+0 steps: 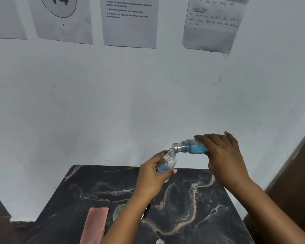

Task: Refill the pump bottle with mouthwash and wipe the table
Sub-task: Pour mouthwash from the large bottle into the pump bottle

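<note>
Above the surface's (183, 199) far edge the right hand (224, 155) grips the tipped mouthwash bottle (192, 147), mouth at the neck of the small bottle (167, 164) held in the left hand (151, 178); necks seemingly misaligned, so tipping further could spill.

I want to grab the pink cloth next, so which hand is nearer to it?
Left. The left hand, holding the small bottle, is above and right of the pink cloth; the right hand is farther right, tilting the mouthwash bottle.
</note>
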